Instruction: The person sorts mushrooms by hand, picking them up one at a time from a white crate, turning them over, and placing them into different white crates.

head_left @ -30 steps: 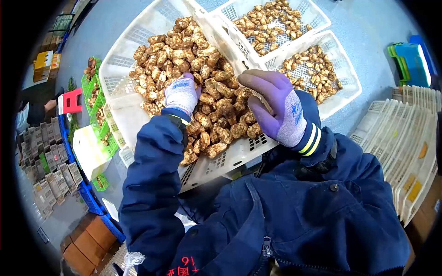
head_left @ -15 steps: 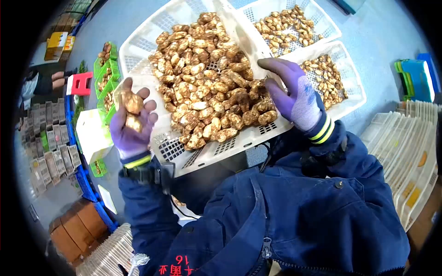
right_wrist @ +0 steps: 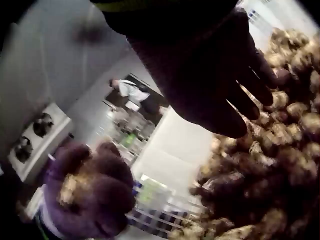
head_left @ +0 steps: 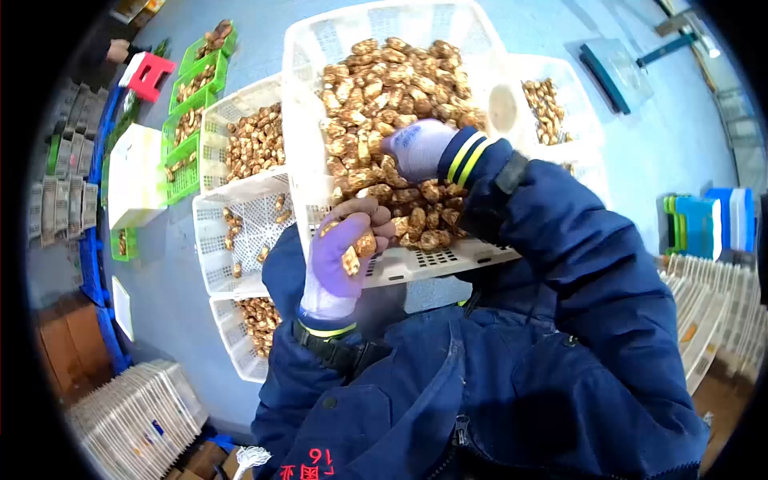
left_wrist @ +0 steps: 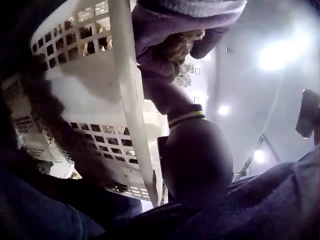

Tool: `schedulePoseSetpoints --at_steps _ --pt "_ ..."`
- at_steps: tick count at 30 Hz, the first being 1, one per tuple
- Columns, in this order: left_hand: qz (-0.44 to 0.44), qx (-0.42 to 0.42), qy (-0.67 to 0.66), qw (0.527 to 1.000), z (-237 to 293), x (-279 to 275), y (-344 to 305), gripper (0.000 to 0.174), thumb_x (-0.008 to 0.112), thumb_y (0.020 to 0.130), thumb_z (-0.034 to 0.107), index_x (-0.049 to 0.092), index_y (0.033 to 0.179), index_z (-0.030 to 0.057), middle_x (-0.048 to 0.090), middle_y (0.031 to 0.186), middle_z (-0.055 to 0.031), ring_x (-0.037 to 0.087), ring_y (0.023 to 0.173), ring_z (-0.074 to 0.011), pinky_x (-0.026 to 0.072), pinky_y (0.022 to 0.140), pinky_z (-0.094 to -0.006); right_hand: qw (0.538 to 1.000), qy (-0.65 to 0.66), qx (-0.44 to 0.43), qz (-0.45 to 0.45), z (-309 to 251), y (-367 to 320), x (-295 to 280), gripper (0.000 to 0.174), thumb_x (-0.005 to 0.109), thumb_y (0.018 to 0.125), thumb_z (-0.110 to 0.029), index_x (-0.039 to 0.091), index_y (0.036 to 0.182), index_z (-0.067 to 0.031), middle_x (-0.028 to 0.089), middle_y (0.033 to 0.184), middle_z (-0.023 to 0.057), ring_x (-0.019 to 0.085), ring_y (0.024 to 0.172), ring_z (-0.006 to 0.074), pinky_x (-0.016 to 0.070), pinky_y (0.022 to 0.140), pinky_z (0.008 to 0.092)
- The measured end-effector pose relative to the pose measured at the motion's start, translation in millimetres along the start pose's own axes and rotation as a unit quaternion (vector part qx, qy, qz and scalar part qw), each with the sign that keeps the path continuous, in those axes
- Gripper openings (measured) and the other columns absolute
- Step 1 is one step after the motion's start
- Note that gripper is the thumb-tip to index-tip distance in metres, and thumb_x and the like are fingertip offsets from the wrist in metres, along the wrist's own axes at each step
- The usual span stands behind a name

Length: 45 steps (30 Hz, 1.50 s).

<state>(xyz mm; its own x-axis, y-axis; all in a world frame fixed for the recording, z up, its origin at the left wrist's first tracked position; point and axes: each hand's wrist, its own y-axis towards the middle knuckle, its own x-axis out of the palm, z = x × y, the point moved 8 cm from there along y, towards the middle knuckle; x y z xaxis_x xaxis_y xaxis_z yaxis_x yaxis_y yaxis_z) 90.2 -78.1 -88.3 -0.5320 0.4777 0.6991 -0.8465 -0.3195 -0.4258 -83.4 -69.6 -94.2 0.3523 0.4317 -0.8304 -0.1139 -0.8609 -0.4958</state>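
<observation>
Gloved in purple and pale grey, my left hand (head_left: 340, 248) is turned palm up over the near left edge of a large white crate (head_left: 384, 276). Its fingers curl round a few knobbly brown-and-cream pieces (head_left: 365, 243), like small tubers or mushrooms. A heap of the same pieces (head_left: 392, 88) fills much of the crate. Over the heap's middle my right hand (head_left: 420, 150) reaches down. In the right wrist view its fingers (right_wrist: 242, 107) are spread and fairly straight, tips at the heap. The left wrist view shows a held piece (left_wrist: 180, 46) beside the crate wall (left_wrist: 127, 90).
Smaller white crates (head_left: 210, 228) of pieces stand at the left, and another (head_left: 588, 96) at the right. Green baskets (head_left: 196, 182) line up beyond, near a red stool (head_left: 148, 76). Stacked white crates (head_left: 140, 420) stand at lower left; a scale (head_left: 604, 76) is at upper right.
My left hand came up out of the heap with pieces and now sits at the near edge. My right hand moved from the right rim into the heap. The head view turned, revealing crates at left.
</observation>
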Motion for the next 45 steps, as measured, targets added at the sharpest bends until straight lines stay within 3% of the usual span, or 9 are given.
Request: schedulePoseSetpoints --at_steps 13,23,27,34,39,41,42,43,45 --pt "-0.053 -0.012 -0.116 0.992 -6 -7 13 0.039 0.056 0.097 0.023 0.055 0.129 0.0001 0.064 0.118 -0.0183 0.066 0.101 -0.0262 0.0590 0.079 -0.0348 0.839 0.526 -0.048 0.129 32 -33 -14 0.032 0.054 0.096 -0.022 0.067 0.115 0.0004 0.063 0.092 0.0030 0.062 0.080 0.0092 0.0489 0.067 0.0247" --pt "-0.097 -0.036 -0.058 0.993 -10 3 13 0.042 0.057 0.099 0.030 0.055 0.128 -0.0005 0.068 0.110 -0.0157 0.068 0.100 -0.0270 0.0582 0.082 -0.0364 0.768 0.616 -0.121 0.125 -32 -75 -42 0.046 0.057 0.081 -0.004 0.058 0.128 0.0006 0.066 0.122 0.0105 0.060 0.107 0.0136 0.0466 0.090 0.0275" --pt "-0.129 0.250 0.297 0.913 3 -11 8 0.052 0.076 0.082 0.029 0.058 0.125 0.0054 0.067 0.112 -0.0147 0.065 0.105 -0.0318 0.0537 0.090 -0.0424 0.719 0.676 -0.144 0.073 -48 -77 -26 0.058 0.054 0.080 0.004 0.051 0.138 -0.0013 0.063 0.126 0.0099 0.056 0.118 0.0171 0.0421 0.101 0.0296" --pt "-0.093 0.487 0.591 0.637 31 21 -17 0.026 0.062 0.082 0.006 0.066 0.107 0.0049 0.073 0.099 -0.0062 0.063 0.112 -0.0265 0.0477 0.098 -0.0396 0.853 0.457 0.024 0.251 14 -87 -29 0.039 0.053 0.093 -0.004 0.057 0.132 -0.0032 0.067 0.114 0.0103 0.063 0.099 0.0151 0.0504 0.086 0.0275" --pt "-0.128 0.471 0.539 0.686 34 37 -18 0.021 0.052 0.090 0.006 0.069 0.103 0.0066 0.073 0.094 -0.0038 0.070 0.094 -0.0197 0.0479 0.096 -0.0352 0.985 0.133 0.090 0.070 25 -59 12 0.041 0.054 0.091 -0.020 0.057 0.130 -0.0112 0.070 0.095 0.0200 0.070 0.085 0.0340 0.0563 0.075 0.0434" --pt "-0.116 0.136 0.261 0.949 3 3 12 0.026 0.064 0.088 0.010 0.060 0.113 0.0027 0.070 0.101 -0.0109 0.071 0.093 -0.0256 0.0529 0.093 -0.0402 0.995 0.056 0.061 0.057 26 -33 31 0.046 0.056 0.088 -0.018 0.055 0.133 -0.0086 0.069 0.102 0.0217 0.067 0.096 0.0363 0.0540 0.084 0.0447" --pt "-0.194 0.412 0.514 0.727 24 31 -10 0.026 0.064 0.088 0.008 0.060 0.112 -0.0006 0.070 0.102 -0.0115 0.071 0.088 -0.0249 0.0540 0.090 -0.0393 0.995 0.044 0.082 0.031 25 -21 37 0.043 0.057 0.086 -0.016 0.057 0.128 -0.0044 0.068 0.106 0.0218 0.065 0.102 0.0369 0.0519 0.088 0.0454" --pt "-0.160 0.217 0.337 0.902 10 13 7 0.033 0.069 0.082 0.006 0.060 0.113 -0.0004 0.070 0.103 -0.0116 0.070 0.093 -0.0265 0.0537 0.091 -0.0389 0.996 0.000 0.035 0.076 20 -17 33 0.037 0.058 0.085 -0.015 0.061 0.119 -0.0032 0.068 0.106 0.0210 0.065 0.101 0.0365 0.0526 0.086 0.0446" --pt "-0.144 0.503 0.537 0.662 33 29 -14 0.044 0.077 0.076 0.011 0.061 0.115 0.0012 0.070 0.103 -0.0119 0.067 0.101 -0.0286 0.0533 0.092 -0.0396 0.998 -0.015 0.008 0.058 18 -9 39 0.029 0.058 0.084 -0.015 0.063 0.110 -0.0015 0.069 0.102 0.0207 0.066 0.099 0.0361 0.0530 0.085 0.0434"
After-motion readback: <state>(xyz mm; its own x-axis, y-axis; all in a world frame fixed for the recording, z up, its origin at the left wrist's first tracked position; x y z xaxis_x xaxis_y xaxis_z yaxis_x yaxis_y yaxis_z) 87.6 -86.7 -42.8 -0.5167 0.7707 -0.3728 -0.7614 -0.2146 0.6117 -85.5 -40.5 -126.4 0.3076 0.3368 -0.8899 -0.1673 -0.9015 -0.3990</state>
